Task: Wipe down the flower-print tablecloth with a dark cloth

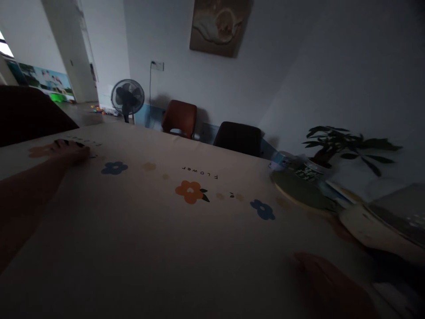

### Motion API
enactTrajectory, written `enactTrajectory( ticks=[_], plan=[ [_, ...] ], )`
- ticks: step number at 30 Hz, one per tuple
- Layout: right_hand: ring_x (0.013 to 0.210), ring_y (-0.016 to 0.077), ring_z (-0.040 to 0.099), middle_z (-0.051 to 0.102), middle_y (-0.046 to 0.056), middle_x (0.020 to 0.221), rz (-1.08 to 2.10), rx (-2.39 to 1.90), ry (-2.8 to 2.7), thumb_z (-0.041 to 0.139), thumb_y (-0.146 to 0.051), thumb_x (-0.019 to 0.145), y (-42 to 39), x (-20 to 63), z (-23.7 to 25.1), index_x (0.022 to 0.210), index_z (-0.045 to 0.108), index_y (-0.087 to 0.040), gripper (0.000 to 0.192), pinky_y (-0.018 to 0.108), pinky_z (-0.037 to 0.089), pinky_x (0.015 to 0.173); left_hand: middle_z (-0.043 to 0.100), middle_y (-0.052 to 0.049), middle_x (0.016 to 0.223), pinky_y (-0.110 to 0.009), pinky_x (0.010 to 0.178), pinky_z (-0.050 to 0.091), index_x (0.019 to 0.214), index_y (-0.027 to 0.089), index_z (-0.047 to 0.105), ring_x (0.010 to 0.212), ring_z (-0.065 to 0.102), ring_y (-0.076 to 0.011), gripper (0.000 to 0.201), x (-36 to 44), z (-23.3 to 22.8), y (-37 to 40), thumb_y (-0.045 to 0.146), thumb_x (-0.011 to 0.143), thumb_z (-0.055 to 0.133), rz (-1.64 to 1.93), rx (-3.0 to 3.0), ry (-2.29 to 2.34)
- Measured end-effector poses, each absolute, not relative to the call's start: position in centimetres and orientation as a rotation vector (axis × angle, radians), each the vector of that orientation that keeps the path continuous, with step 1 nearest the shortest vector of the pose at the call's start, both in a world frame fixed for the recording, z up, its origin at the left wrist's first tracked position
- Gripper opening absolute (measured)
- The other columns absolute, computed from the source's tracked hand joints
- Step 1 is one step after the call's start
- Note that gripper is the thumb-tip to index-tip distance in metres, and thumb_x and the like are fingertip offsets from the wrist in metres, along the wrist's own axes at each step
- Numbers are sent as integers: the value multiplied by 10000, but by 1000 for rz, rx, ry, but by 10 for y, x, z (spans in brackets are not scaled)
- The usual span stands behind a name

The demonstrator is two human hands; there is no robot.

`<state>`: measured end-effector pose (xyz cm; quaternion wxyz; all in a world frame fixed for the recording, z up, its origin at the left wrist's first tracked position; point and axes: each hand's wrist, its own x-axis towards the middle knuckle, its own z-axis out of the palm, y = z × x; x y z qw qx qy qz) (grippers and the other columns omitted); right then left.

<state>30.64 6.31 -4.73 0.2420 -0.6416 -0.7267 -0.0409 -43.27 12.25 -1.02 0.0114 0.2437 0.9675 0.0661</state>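
Left hand point(71, 150): Your fingers spread palm down on the tablecloth point(166, 248), beside a partly covered orange print point(38, 151); nothing is gripped.
Hand spacing: Your hands are well apart.
Cloth location: It spreads between and beyond your hands.
Cloth handling: Expect a light, limp sheet, possibly slippery, hardly fragile; take hold at an edge.
Cloth appearance: Rightward from your left hand, the pale, mostly smooth surface shows a blue flower point(114, 168), an orange flower point(190, 190) with inverted "Flower" lettering point(199, 173) beyond it, and a second blue flower point(263, 209).
Right hand point(332, 283): Dark and blurred; you cannot tell whether it touches or grips anything.
Green mat point(299, 192): Beyond your right hand, near the potted plant point(325, 154).
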Motion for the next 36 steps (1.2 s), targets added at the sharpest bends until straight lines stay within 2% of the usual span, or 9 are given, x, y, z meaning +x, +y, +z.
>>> enactTrajectory(
  ticks=[3,6,9,12,18,23,26,32,36],
  plan=[
    [957,280,708,744,63,1052,-31,-1734,-2020,366,-515,871,60,302,-51,950,735,-281,444,401,599,754,93,-229,1613,-540,1121,253,1504,25,223,1472,133,-385,752,-411,-7,146,475,922,69,268,817,2963],
    [928,268,713,750,49,1039,35,-1740,-2005,405,-547,876,52,289,-49,929,741,-294,424,383,596,775,161,-228,1596,-501,1137,260,1482,33,295,1451,216,-361,713,-375,-6,181,498,956,175,289,984,2867],
    [933,260,710,751,55,1032,82,-1759,-1961,391,-536,911,41,272,-46,944,740,-282,434,380,587,814,251,-185,1572,-508,1143,275,1464,108,355,1423,295,-319,690,-320,-10,229,574,957,326,329,1241,2751],
    [993,260,690,743,58,1059,57,-1695,-1984,362,-500,938,30,263,-42,969,735,-276,436,391,560,898,296,-158,1555,-544,1150,264,1440,151,401,1415,312,-317,641,-245,-17,279,560,947,423,383,1511,2611],
    [974,213,691,741,38,1023,-28,-1608,-2068,374,-418,968,24,264,-37,992,735,-288,384,326,568,875,266,-164,1574,-539,1178,206,1458,135,380,1456,241,-317,628,-56,-28,341,523,964,401,416,2007,2211],
    [933,183,697,744,54,973,-219,-1445,-2205,325,-326,993,24,266,-28,981,730,-251,412,298,563,851,275,-153,1578,-430,1191,210,1457,126,389,1461,240,-284,651,98,-35,320,542,958,341,419,2387,1736],
    [873,169,709,751,53,925,-310,-1325,-2216,317,-294,992,26,266,-20,960,727,-232,416,278,567,801,276,-177,1571,-410,1186,221,1462,106,376,1452,252,-310,687,157,-36,288,551,939,334,427,2503,1559],
    [763,182,715,760,32,861,-190,-1459,-2184,367,-342,943,38,271,-14,842,716,-243,377,276,559,652,247,-157,1593,-403,1195,214,1485,136,337,1464,238,-295,710,188,-37,235,566,919,345,408,2624,1323],
    [807,195,712,758,69,902,-65,-1616,-2135,335,-337,922,44,278,-12,843,718,-228,406,287,540,697,217,-154,1608,-443,1207,188,1496,141,321,1481,212,-276,684,176,-37,225,532,935,308,395,2596,1336]
  ],
)
